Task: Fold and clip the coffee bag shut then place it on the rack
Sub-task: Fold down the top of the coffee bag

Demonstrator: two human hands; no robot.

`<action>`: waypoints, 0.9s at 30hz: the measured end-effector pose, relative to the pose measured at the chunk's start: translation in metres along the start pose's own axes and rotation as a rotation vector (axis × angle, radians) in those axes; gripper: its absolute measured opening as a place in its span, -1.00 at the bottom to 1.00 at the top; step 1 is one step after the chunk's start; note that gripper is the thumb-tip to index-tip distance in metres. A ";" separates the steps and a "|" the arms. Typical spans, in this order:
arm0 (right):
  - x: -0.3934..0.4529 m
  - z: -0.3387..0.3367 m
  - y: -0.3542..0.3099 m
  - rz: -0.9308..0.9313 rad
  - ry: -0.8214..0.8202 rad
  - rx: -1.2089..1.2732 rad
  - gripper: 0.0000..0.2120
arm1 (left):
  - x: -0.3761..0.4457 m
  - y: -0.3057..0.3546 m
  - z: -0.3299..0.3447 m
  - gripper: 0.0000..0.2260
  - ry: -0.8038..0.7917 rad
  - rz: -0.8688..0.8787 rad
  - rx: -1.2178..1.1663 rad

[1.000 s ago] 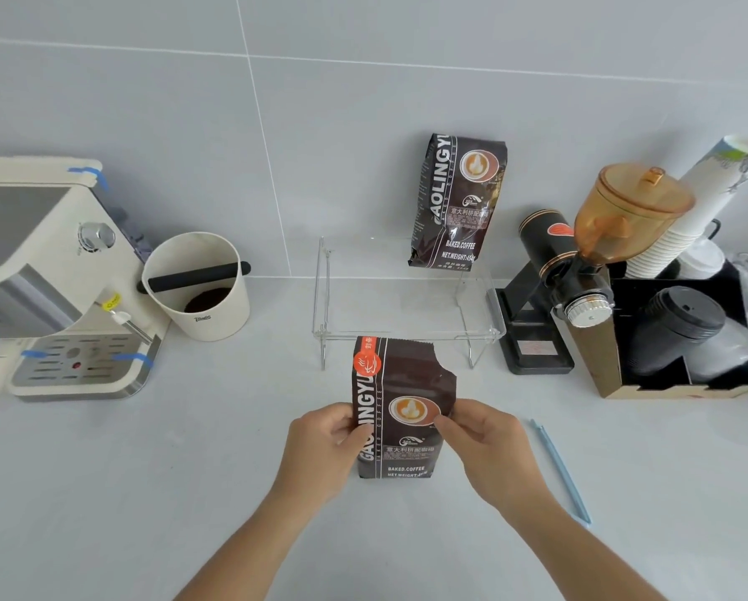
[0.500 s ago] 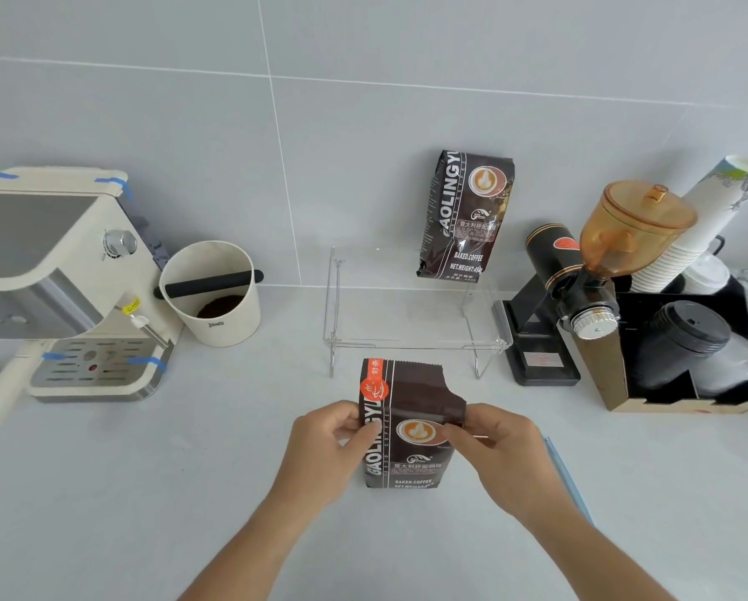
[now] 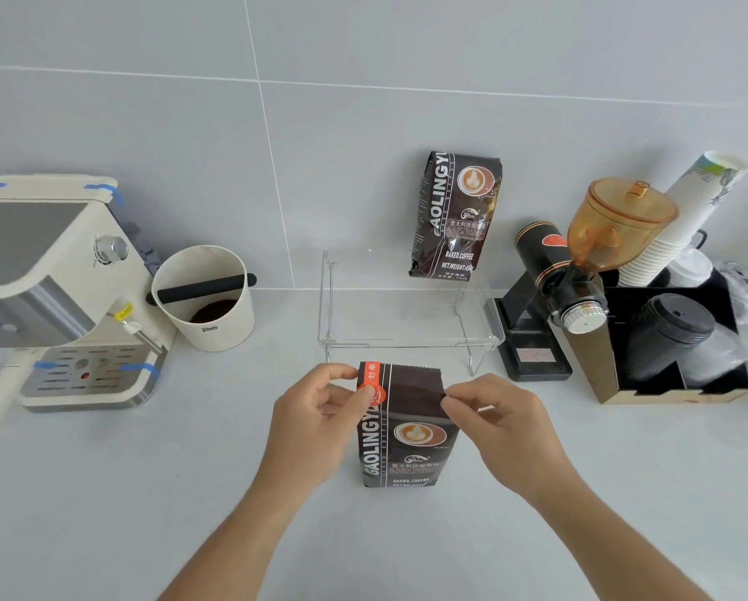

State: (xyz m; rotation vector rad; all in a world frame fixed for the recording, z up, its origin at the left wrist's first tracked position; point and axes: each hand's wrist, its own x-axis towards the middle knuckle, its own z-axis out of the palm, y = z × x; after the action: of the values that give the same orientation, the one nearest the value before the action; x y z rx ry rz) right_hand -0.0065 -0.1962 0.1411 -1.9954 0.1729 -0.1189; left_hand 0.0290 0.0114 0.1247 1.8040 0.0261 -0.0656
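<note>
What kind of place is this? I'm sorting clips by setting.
Likely a coffee-making counter: an espresso machine, a grinder and stacked paper cups stand along a tiled wall.

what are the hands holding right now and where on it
Both hands pinch the coffee bag near its top: left hand at the left edge, right hand at the right edge.

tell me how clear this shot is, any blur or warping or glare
Head view: wide-angle warping bends the wall tile lines and tilts the espresso machine outward; soft, even light with faint shadows; the held coffee bag is sharp enough to read its print; the clear rack is hard to trace against the grey counter; the machine's edges look slightly smeared.
</note>
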 end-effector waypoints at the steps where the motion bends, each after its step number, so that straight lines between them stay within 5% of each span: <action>1: 0.001 0.000 0.000 -0.021 0.000 -0.018 -0.70 | 0.001 0.000 -0.001 -0.94 -0.020 0.010 0.020; 12: 0.002 0.006 -0.003 0.046 0.016 0.052 -0.68 | 0.005 0.012 -0.005 -0.83 -0.050 -0.031 -0.145; 17: 0.000 0.007 -0.006 0.010 0.023 0.016 -0.57 | 0.009 0.011 -0.010 -0.65 -0.132 0.152 0.119; 27: 0.008 0.005 -0.005 -0.215 -0.020 -0.245 -0.85 | 0.020 0.011 -0.014 -0.95 -0.208 0.323 0.372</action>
State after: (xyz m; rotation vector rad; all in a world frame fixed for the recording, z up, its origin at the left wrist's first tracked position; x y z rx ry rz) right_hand 0.0027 -0.1910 0.1432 -2.2551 -0.0438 -0.2246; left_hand 0.0502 0.0217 0.1378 2.1412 -0.4506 -0.0283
